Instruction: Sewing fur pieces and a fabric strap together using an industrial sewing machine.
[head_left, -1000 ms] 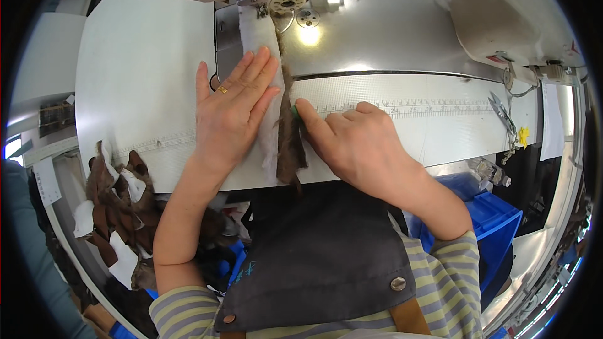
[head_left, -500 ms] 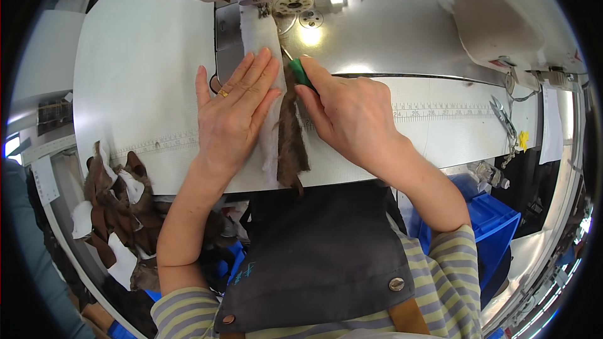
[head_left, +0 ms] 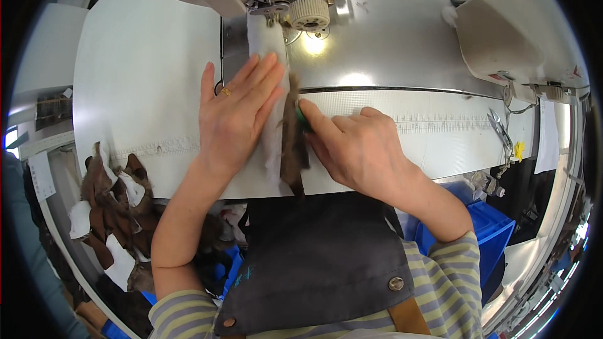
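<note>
My left hand (head_left: 233, 119) lies flat, fingers stretched, on a white fleecy strip (head_left: 265, 36) that runs under the sewing machine's presser foot. Along that strip's right edge is a brown fur strip (head_left: 293, 150), its near end hanging at the table edge. My right hand (head_left: 361, 150) is closed around a green-handled awl (head_left: 301, 117), beside the fur. Only a little of the green handle shows; the awl's metal tip cannot be made out now. The sewing machine (head_left: 309, 14) stands just beyond my left fingertips.
Thread snips (head_left: 499, 127) lie at the table's right end. A pile of brown and white fur pieces (head_left: 119, 213) hangs at the near left. Below the table on the right is a blue bin (head_left: 490, 229). A ruler scale (head_left: 433, 122) crosses the white tabletop (head_left: 138, 75).
My right hand has drawn the awl back toward me along the fur strip, away from the presser foot. The left hand stays flat on the white strip.
</note>
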The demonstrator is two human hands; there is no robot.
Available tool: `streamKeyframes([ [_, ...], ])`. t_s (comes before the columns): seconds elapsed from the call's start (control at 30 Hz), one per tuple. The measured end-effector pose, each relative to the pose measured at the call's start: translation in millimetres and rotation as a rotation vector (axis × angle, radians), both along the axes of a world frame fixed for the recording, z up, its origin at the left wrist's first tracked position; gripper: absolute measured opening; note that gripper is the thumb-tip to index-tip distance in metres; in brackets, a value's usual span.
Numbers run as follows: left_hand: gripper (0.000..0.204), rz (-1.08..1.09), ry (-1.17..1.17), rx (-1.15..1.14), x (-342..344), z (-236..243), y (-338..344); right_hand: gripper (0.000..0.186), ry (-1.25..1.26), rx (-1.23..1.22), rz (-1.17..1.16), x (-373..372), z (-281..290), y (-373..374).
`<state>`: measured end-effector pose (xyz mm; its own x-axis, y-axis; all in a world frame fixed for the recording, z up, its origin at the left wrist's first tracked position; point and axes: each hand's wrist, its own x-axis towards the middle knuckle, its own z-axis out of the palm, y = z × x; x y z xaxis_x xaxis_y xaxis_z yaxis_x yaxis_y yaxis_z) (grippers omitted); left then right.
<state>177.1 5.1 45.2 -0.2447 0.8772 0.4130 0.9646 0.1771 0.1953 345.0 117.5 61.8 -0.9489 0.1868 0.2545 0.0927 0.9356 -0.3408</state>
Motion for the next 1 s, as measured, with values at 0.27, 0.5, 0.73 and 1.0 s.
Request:
streamKeyframes([
  [0.27, 0.029, -0.012, 0.039, 0.040, -25.3, -6.6, 20.2, 0.036, -0.010, -0.060, -0.069, -22.5, 0.1, 18.9],
  [0.5, 0.033, 0.001, -0.074, -0.115, -4.4, 14.3, 6.9, 0.036, 0.045, -0.227, -0.210, 13.3, 3.0, 2.3],
  [0.73, 0.037, 0.053, -0.073, -0.066, 11.7, 0.9, -3.8, 0.033, 0.065, -0.199, -0.268, -15.8, -1.6, -4.9],
  [1.0, 0.035, 0.047, -0.063, -0.005, 11.7, -2.2, -3.7, 0.033, 0.100, -0.192, -0.296, -17.8, -4.1, -5.2],
])
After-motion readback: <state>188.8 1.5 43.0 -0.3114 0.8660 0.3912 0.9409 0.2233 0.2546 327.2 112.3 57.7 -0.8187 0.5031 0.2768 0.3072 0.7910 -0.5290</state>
